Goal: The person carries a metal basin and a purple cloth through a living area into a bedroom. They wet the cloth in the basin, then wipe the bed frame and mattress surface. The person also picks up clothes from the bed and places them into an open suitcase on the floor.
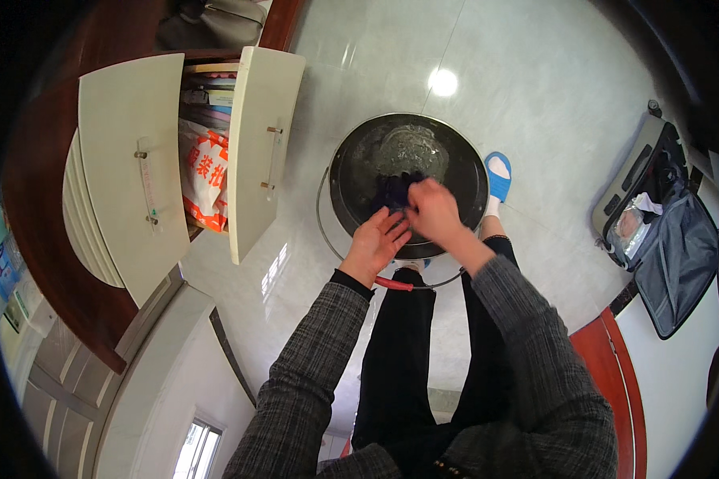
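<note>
A round black bucket (349,206) stands on the floor before me, with water (413,149) rippling and foaming inside it. A dark purple cloth (389,190) hangs over the near half of the bucket, partly behind my hands. My right hand (434,209), slightly blurred, is curled with its fingers closed on the cloth's near right side. Beside it, my left hand (378,241) is spread palm up over the near rim, its fingertips close to the cloth. Whether they touch it I cannot tell. The wire handle's red grip (394,283) lies below the near rim.
At left, an open cabinet drawer (262,149) holds a printed plastic bag (205,173) and folded items. An open suitcase (641,197) stands at right. My foot in a blue slipper (498,179) is right beside the bucket. Glossy tiles (371,48) cover the floor.
</note>
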`<state>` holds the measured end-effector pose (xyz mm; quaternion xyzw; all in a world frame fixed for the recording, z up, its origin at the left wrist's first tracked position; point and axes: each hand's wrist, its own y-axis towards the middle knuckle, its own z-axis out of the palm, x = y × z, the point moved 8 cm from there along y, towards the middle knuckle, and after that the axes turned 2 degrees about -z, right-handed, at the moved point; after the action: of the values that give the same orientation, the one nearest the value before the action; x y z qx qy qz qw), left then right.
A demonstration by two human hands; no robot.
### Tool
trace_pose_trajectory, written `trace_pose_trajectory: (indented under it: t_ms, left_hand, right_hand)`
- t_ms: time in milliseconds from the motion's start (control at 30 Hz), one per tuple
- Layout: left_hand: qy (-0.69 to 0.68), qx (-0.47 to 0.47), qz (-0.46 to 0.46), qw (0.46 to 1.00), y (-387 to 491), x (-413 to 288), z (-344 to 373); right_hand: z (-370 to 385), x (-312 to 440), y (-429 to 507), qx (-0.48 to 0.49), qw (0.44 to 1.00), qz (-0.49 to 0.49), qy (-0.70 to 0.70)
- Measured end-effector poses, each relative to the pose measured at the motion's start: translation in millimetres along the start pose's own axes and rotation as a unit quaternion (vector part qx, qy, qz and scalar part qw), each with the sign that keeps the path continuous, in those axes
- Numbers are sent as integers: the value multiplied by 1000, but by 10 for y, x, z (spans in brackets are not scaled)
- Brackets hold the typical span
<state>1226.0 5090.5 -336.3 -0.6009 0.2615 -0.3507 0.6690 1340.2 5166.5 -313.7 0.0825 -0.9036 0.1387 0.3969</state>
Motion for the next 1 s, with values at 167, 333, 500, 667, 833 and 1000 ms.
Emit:
trace_pose_trajectory:
  t_ms: [167,333,500,667,833,1000]
  left_hand:
    - [24,39,35,998,-18,-76,41]
    - [33,68,43,996,-44,-89,36]
    - [47,13,-11,999,-59,26,102]
    - [9,70,-47,996,117,114,82]
    - [85,80,-55,992,-137,235,385]
    - [64,72,-66,993,-97,338,168]
  right_hand:
    - [768,-1329,96,60,917,395,-9]
    - [1234,-1295,131,230,944,171,-165]
    - [787,-924,115,107,982,152,-37]
    - [-142,262,-184,15,953,6,302]
    - [-453,640,-574,135,761,57,632]
    - [-558,372,-536,26,530,145,835]
